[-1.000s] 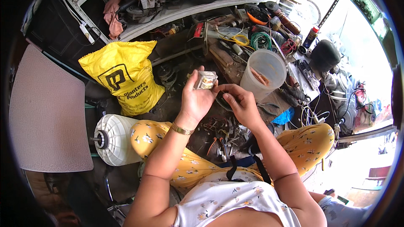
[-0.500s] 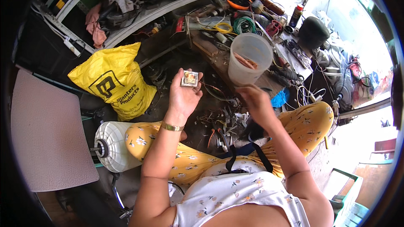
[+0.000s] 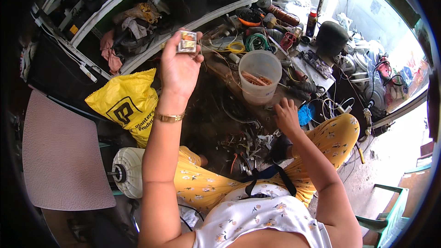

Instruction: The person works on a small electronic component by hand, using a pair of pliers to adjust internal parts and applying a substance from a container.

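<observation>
Raised in front of the shelf, my left hand [image 3: 180, 71] is closed round a small square silvery piece [image 3: 188, 42] with orange and yellowish patches on its face; its exact kind is hard to tell. My right hand [image 3: 287, 116] is low beside a translucent plastic bucket [image 3: 262, 94], its fingers apart and bent over the edge of the low bench [image 3: 225, 71]. Nothing shows in those fingers. Copper-coloured strands and rods [image 3: 256, 79] lie inside the bucket.
A yellow sack [image 3: 124, 103] and a white ribbed drum with a shaft [image 3: 128, 172] stand at left. Tools, wire coils [image 3: 258, 42] and a spray can [image 3: 312, 23] crowd the bench. Scraps and pliers [image 3: 245, 161] litter the floor between my legs. A blue plastic bag [image 3: 306, 114] lies at right.
My left hand has risen up and away with the square piece. My right hand has come down beside the bucket, its fingers now spread. The view has shifted slightly.
</observation>
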Demonstrator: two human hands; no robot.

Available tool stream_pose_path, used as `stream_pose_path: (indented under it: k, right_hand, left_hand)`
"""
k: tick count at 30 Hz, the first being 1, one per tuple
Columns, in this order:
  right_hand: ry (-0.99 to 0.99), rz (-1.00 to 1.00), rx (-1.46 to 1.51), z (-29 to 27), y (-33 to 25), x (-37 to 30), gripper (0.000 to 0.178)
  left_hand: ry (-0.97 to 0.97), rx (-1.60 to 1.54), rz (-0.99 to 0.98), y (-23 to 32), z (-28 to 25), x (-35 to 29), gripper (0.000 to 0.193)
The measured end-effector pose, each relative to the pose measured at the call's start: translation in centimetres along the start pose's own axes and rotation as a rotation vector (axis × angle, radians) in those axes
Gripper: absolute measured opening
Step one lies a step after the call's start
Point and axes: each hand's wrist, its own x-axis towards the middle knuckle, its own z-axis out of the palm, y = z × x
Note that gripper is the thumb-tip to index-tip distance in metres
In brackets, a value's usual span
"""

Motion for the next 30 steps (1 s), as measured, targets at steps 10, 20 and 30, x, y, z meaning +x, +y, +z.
stream_pose_path:
  k: [10,20,30]
  right_hand:
    - [-0.157,-0.013,0.232,0.0,3.3,1.8,0.031]
    - [-0.108,-0.176,0.231,-18.3,3.9,10.0,0.026]
    - [0.009,-0.473,-0.214,-16.4,1.4,17.7,0.034]
  left_hand:
    - [-0.035,0.482,-0.004,-4.5,1.6,5.0,0.026]
    - [-0.076,0.624,-0.218,-9.7,1.7,6.0,0.022]
    - [-0.104,0.631,-0.259,-11.7,1.8,5.6,0.022]
